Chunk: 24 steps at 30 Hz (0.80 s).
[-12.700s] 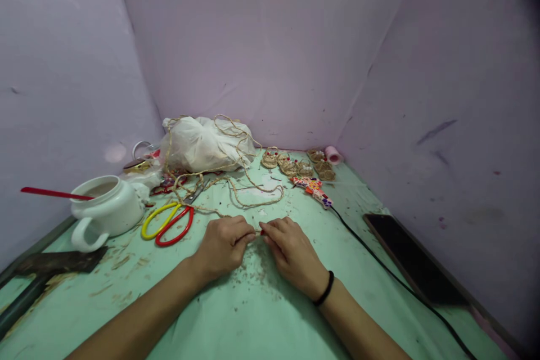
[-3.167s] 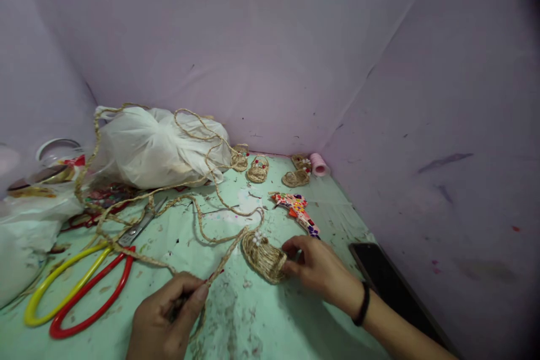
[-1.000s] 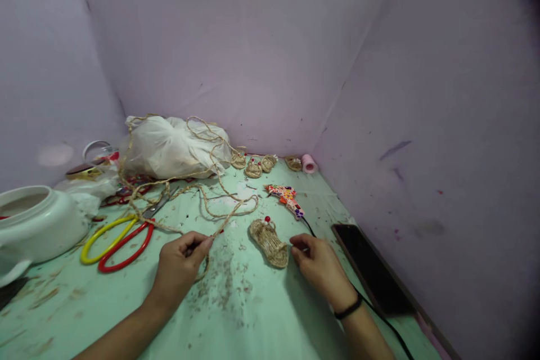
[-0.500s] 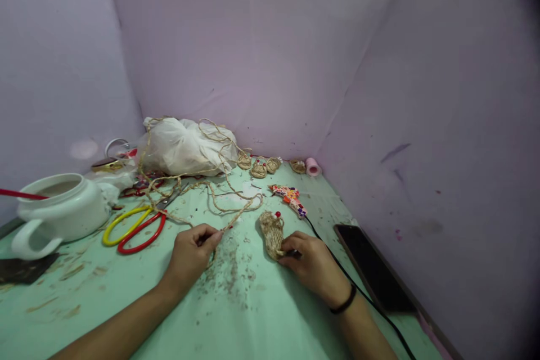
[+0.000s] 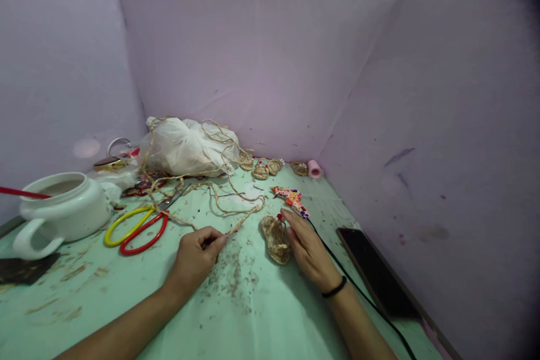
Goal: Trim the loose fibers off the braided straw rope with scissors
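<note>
My left hand [image 5: 194,259] pinches a strand of jute twine [image 5: 245,215] between thumb and fingertips, low over the green tabletop [image 5: 236,320]. The twine loops away toward the back. To the right lies a small slipper-shaped jute piece [image 5: 276,242] with a red bead [image 5: 279,217] near its far end. My right hand [image 5: 310,250], with a dark band at the wrist, rests along the piece's right side, fingers stretched out and holding nothing. Just beyond the fingertips lies a flower-patterned glue gun [image 5: 292,199].
Scissors [image 5: 143,233] with yellow and red handles lie left, near a white handled pot [image 5: 67,202]. A white plastic bag [image 5: 185,149], several small jute pieces [image 5: 260,170] and a pink spool [image 5: 314,169] line the back. A phone [image 5: 375,270] and black cord [image 5: 367,295] are right.
My right hand has let go of the jute piece's near end and slid forward along its right side, its fingers straightening. My left hand keeps its pinch on the twine.
</note>
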Tool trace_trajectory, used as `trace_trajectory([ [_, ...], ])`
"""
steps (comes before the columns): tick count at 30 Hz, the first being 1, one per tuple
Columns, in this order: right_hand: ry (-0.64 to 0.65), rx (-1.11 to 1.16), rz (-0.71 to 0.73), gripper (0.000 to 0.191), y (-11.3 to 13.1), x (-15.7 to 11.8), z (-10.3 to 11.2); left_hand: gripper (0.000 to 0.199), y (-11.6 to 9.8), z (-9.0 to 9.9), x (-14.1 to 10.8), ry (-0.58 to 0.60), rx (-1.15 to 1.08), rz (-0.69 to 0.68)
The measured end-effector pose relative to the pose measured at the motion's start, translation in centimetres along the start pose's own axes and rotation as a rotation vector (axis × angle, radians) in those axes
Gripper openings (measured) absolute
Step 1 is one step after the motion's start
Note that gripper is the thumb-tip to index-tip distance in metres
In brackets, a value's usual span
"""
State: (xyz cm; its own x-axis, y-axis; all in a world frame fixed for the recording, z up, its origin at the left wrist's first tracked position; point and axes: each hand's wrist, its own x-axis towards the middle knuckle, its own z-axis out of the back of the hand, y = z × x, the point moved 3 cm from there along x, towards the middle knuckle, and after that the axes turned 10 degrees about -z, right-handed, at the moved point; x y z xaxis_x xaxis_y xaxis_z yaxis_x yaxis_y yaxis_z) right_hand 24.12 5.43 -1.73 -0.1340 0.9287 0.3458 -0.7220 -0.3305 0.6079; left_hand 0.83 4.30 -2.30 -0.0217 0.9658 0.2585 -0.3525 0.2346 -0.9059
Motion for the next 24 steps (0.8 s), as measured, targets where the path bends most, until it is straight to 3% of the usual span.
trace_trajectory([
  [9,0.058,-0.08,0.077,0.032,1.9,-1.1,0.7,0.025,0.3,-0.1,0.0,-0.001,-0.029,0.002],
  [17,0.108,-0.03,0.06,0.03,2.0,-1.5,0.6,0.025,0.2,-0.1,0.0,0.006,-0.018,-0.001],
  [21,-0.033,0.06,-0.067,0.033,1.2,-1.4,0.9,0.025,0.2,-0.1,0.1,0.005,-0.016,-0.005],
  [24,-0.192,0.098,-0.308,0.034,-0.5,-1.4,1.4,0.025,0.1,-0.1,0.0,0.009,-0.007,0.002],
])
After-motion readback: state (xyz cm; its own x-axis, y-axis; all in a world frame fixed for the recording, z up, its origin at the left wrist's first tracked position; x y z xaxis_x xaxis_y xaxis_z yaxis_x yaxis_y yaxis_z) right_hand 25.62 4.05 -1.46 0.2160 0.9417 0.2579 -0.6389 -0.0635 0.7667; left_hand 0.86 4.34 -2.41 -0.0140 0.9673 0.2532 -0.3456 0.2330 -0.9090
